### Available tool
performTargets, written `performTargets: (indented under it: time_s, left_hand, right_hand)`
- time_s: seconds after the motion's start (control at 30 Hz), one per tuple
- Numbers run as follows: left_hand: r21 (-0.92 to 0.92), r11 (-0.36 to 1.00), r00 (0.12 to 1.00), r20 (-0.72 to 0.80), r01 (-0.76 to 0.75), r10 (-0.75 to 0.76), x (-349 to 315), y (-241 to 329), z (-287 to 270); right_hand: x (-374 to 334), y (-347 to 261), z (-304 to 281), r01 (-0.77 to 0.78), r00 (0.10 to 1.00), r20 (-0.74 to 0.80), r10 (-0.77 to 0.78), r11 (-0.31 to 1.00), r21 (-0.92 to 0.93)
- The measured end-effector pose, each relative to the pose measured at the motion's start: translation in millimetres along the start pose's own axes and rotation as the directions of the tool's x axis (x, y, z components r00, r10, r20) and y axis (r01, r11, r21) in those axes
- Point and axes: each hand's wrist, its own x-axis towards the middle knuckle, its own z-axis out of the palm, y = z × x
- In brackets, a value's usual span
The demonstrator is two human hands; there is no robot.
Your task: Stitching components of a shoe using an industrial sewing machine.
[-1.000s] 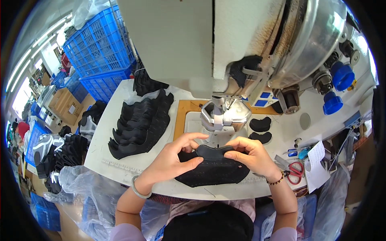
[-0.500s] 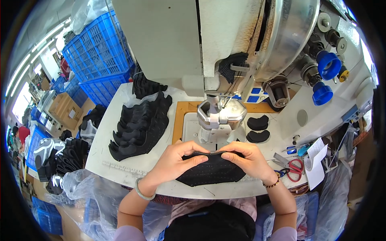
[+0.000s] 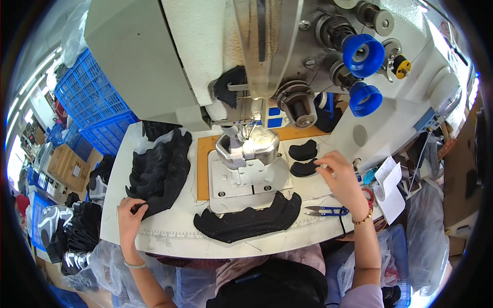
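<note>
My left hand point(image 3: 132, 215) pinches the near end of a row of overlapping black fabric pieces point(image 3: 160, 174) on the left of the machine table. With thumb and forefinger, my right hand point(image 3: 340, 179) grips the right edge of the lower of two small black curved pads point(image 3: 304, 168). The other curved pad point(image 3: 303, 150) lies just beyond it. In front of the sewing machine, a black scalloped fabric piece point(image 3: 249, 220) lies flat, with neither hand on it.
The sewing machine's metal bed point(image 3: 247, 149) stands at the middle, under its large head. Blue-handled thread snips point(image 3: 328, 211) lie near my right wrist, by white papers point(image 3: 389, 187). Blue crates point(image 3: 92, 92) are stacked at the back left. A ruler strip runs along the table's front.
Both hands have let go of the black scalloped piece, which now lies on the table. My left hand went left to the row of pieces, my right to the small pads. The view shifted.
</note>
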Motion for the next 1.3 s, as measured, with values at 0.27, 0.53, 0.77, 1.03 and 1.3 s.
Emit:
performTargets:
  time_s: [0.27, 0.53, 0.77, 1.03, 1.3]
  left_hand:
    - [0.379, 0.9, 0.924, -0.22, -0.214, 0.312, -5.1, 45.3, 38.9]
    - [-0.05, 0.854, 0.732, 0.491, -0.517, 0.472, -33.2, 112.4, 116.0]
    - [-0.115, 0.829, 0.678, 0.519, -0.548, 0.52, -30.7, 105.5, 126.0]
    - [-0.143, 0.757, 0.632, 0.464, -0.638, 0.621, -22.1, 104.9, 129.3]
    - [-0.252, 0.696, 0.584, 0.397, -0.672, 0.708, -5.7, 107.9, 125.6]
  right_hand:
    - [12.1, 30.5, 22.3, 0.196, 0.976, 0.12, -0.182, 0.973, -0.121]
    - [17.5, 31.5, 16.6, 0.203, 0.967, 0.17, -0.188, 0.977, -0.071]
    - [8.8, 19.0, 44.3, 0.298, 0.952, 0.079, -0.296, 0.839, -0.455]
    - [8.4, 40.7, 57.8, 0.228, 0.97, 0.089, -0.228, 0.707, -0.67]
    - [14.0, 26.9, 50.2, 0.407, 0.897, 0.13, -0.422, 0.676, -0.615]
